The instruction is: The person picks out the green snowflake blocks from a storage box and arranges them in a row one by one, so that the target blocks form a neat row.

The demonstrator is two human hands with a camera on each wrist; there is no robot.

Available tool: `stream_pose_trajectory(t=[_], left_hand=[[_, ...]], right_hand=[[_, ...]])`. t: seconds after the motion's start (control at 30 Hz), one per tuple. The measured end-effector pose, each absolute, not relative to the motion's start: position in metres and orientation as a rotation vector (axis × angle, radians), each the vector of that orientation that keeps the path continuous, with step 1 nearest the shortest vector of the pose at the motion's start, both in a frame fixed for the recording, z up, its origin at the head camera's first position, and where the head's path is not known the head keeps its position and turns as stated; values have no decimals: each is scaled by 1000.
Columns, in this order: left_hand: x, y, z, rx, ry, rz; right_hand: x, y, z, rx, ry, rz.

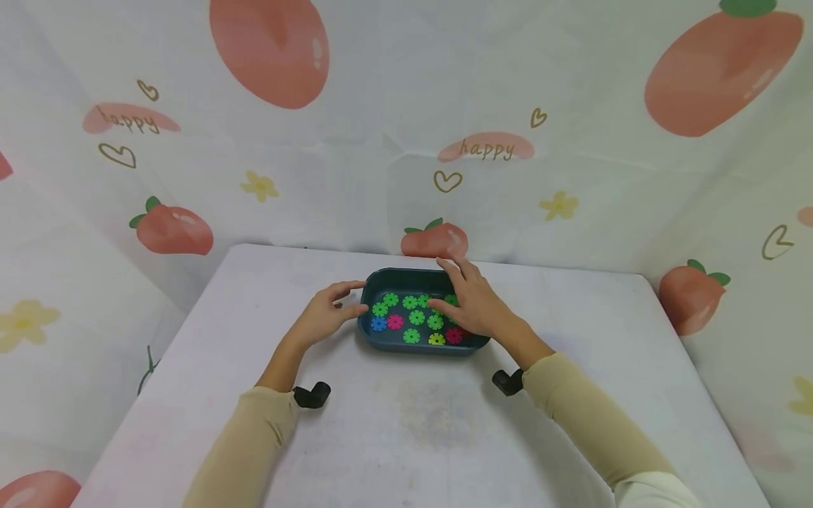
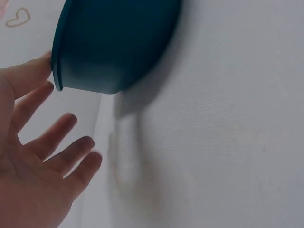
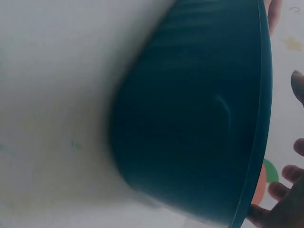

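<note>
A dark teal tray (image 1: 406,348) with rounded corners stands on the table, holding small notched plastic discs, mostly green discs (image 1: 411,336). Among them lie a blue disc (image 1: 378,324), a pink disc (image 1: 395,322) and a yellow disc (image 1: 436,339). At the tray's left end is my left hand (image 1: 319,317), fingers spread and a fingertip touching the rim, as the left wrist view shows. My right hand (image 1: 478,305) reaches over the tray's right end with fingers apart, covering some discs. Nothing shows held in either hand. In the right wrist view the tray wall (image 3: 190,109) hides the discs.
The tray sits toward the back of a white-covered table (image 1: 356,444). Behind it hangs a white cloth (image 1: 381,92) printed with red fruit. A black wrist camera (image 1: 311,396) is strapped at the left wrist, and another black camera (image 1: 507,382) at the right.
</note>
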State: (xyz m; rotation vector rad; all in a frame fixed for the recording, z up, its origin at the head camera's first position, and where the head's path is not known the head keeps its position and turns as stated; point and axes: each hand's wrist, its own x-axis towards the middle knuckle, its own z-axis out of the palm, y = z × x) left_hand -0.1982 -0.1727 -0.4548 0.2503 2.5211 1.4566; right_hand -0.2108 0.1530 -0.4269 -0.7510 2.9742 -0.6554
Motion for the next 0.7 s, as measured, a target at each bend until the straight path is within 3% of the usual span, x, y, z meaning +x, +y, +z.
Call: stream_pose_trajectory(t=[0.7], left_hand=[[-199, -179, -479, 221, 2198, 1745]], right_hand=[[-201, 134, -434, -693, 2645, -872]])
